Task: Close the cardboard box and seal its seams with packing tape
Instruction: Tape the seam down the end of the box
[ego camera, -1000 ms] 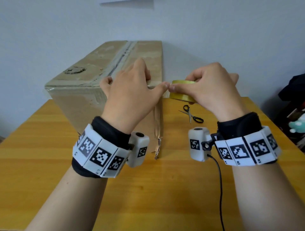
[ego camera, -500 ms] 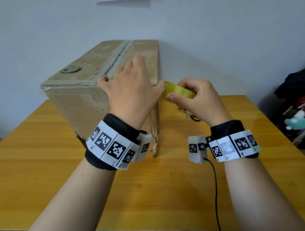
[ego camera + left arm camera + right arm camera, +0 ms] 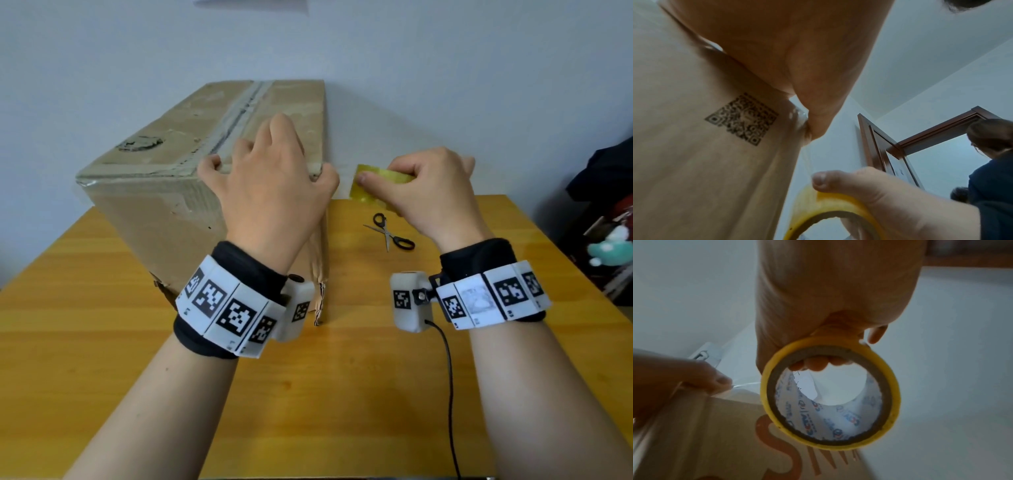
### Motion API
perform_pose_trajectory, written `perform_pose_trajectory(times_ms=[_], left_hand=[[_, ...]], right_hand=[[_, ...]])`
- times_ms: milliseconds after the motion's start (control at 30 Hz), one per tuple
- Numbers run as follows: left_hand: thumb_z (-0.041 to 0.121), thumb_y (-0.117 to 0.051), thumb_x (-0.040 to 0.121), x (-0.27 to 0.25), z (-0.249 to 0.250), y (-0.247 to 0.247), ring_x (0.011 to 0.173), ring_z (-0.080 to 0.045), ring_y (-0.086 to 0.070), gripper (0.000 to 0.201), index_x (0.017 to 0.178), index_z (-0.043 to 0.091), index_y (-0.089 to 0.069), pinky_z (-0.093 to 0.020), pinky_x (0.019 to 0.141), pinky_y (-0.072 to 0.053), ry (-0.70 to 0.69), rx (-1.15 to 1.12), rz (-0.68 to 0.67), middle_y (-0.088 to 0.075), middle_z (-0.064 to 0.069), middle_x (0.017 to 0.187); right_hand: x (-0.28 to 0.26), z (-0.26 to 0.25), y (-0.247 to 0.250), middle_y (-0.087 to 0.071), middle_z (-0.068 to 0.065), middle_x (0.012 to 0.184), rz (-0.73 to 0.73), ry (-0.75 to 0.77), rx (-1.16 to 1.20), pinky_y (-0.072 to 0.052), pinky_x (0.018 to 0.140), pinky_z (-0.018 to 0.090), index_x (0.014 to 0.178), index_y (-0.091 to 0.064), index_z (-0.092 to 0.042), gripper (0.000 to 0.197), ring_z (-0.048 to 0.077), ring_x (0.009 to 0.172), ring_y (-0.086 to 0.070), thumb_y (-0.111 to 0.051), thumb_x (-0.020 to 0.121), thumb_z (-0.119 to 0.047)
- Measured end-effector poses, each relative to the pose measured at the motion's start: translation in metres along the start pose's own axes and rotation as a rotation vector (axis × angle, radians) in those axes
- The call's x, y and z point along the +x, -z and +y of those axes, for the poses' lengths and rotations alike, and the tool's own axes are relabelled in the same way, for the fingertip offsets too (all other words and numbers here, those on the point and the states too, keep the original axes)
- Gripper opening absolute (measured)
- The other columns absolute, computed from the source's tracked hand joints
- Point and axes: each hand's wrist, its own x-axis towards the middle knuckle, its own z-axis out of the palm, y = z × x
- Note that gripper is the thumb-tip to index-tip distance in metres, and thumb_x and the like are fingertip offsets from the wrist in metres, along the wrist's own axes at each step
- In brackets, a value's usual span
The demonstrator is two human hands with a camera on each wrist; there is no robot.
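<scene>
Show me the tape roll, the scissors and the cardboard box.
tape roll (image 3: 892,404): right wrist view, on its yellow outer edge.
scissors (image 3: 403,244): head view, on a black handle loop.
cardboard box (image 3: 164,212): head view, on its near side wall.

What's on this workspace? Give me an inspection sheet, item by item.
Surface: wooden table, bare grain in front.
Job's things: box closed, old tape along its top seam; yellow tape roll held beside its right edge.
Clutter: scissors on the table right of the box.
Grippers: left hand rests on the box's near right top corner, thumb pressing the tape end there; right hand grips the roll.
Cables: black cable hangs from the right wrist camera.
Surroundings: white wall; dark items and a plush toy at far right.
</scene>
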Motion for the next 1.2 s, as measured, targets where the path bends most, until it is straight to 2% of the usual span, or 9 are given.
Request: perform_pose_trajectory(times_ms=[100, 333, 433, 600, 733, 900, 1033, 1133, 1200], left_hand=[[0.048, -0.051, 0.086, -0.001, -0.001, 0.000, 0.095, -0.019, -0.053, 0.030, 0.098, 0.021, -0.046, -0.054, 0.104, -0.026, -0.016, -0.002, 0.014, -0.057, 0.009, 0.095], [0.042, -0.049, 0.086, -0.005, 0.004, -0.007, 0.072, -0.017, -0.046, 0.026, 0.096, 0.018, -0.049, -0.057, 0.102, -0.033, -0.036, 0.102, 0.108, -0.052, 0.009, 0.084], [0.038, -0.048, 0.089, -0.007, 0.001, -0.009, 0.068, -0.015, -0.040, 0.021, 0.094, 0.018, -0.049, -0.060, 0.101, -0.036, -0.072, 0.119, 0.134, -0.050, 0.009, 0.081], [0.038, -0.050, 0.089, -0.008, -0.002, -0.011, 0.066, -0.014, -0.041, 0.021, 0.093, 0.017, -0.051, -0.061, 0.101, -0.037, -0.079, 0.112, 0.160, -0.052, 0.008, 0.080], [0.037, -0.056, 0.085, -0.007, -0.001, -0.011, 0.065, -0.014, -0.043, 0.019, 0.092, 0.020, -0.052, -0.057, 0.104, -0.034, -0.039, 0.068, 0.165, -0.057, 0.007, 0.083], [0.045, -0.061, 0.082, -0.007, -0.003, -0.007, 0.076, -0.013, -0.058, 0.024, 0.096, 0.027, -0.054, -0.051, 0.109, -0.027, -0.030, 0.022, 0.122, -0.060, 0.010, 0.091], [0.049, -0.062, 0.082, -0.009, 0.000, -0.009, 0.088, -0.012, -0.059, 0.026, 0.098, 0.030, -0.056, -0.051, 0.109, -0.023, -0.015, 0.037, 0.138, -0.057, 0.012, 0.094], [0.039, -0.062, 0.081, -0.011, 0.004, -0.013, 0.095, -0.014, -0.058, 0.021, 0.099, 0.029, -0.056, -0.055, 0.113, -0.021, 0.003, 0.060, 0.143, -0.054, 0.012, 0.096], [0.036, -0.062, 0.081, -0.012, 0.004, -0.015, 0.098, -0.015, -0.057, 0.022, 0.100, 0.029, -0.056, -0.054, 0.114, -0.019, 0.004, 0.070, 0.136, -0.054, 0.011, 0.098]], right_hand=[[0.006, -0.001, 0.001, -0.062, 0.008, 0.055, 0.014, -0.042, -0.094, -0.025, 0.080, 0.037, 0.059, -0.065, -0.008, 0.068, 0.020, 0.074, -0.054, -0.061, 0.079, -0.073], [0.024, -0.029, -0.014, -0.063, -0.004, 0.060, -0.030, -0.046, -0.304, -0.022, 0.075, 0.040, 0.064, -0.069, -0.017, 0.063, 0.021, 0.078, -0.055, -0.054, 0.076, -0.077], [0.024, -0.043, -0.020, -0.056, -0.008, 0.060, -0.007, 0.006, -0.357, -0.022, 0.077, 0.041, 0.061, -0.060, -0.022, 0.050, 0.019, 0.070, -0.051, -0.055, 0.081, -0.067], [0.020, -0.044, -0.023, -0.032, -0.008, 0.045, 0.010, 0.037, -0.358, -0.030, 0.080, 0.044, 0.048, -0.037, -0.021, 0.054, 0.014, 0.052, -0.033, -0.058, 0.084, -0.056], [0.018, -0.038, -0.027, -0.031, -0.007, 0.046, -0.028, 0.042, -0.281, -0.025, 0.076, 0.040, 0.049, -0.035, -0.021, 0.056, 0.016, 0.055, -0.033, -0.057, 0.087, -0.057], [0.016, -0.024, -0.026, -0.049, 0.002, 0.053, -0.082, 0.044, -0.189, -0.027, 0.078, 0.039, 0.057, -0.055, -0.015, 0.060, 0.020, 0.067, -0.050, -0.050, 0.090, -0.065], [0.013, -0.012, -0.023, -0.055, -0.007, 0.057, -0.142, 0.013, 0.101, -0.036, 0.081, 0.039, 0.066, -0.064, -0.023, 0.050, 0.007, 0.061, -0.051, -0.050, 0.092, -0.064], [0.010, 0.001, -0.020, -0.065, -0.003, 0.072, -0.058, -0.056, 0.388, -0.043, 0.076, 0.033, 0.075, -0.069, -0.024, 0.047, 0.008, 0.068, -0.058, -0.045, 0.099, -0.056], [0.010, 0.013, -0.018, -0.071, 0.002, 0.087, -0.011, -0.160, 0.496, -0.046, 0.073, 0.020, 0.084, -0.071, -0.016, 0.052, 0.011, 0.079, -0.062, -0.037, 0.105, -0.047]])
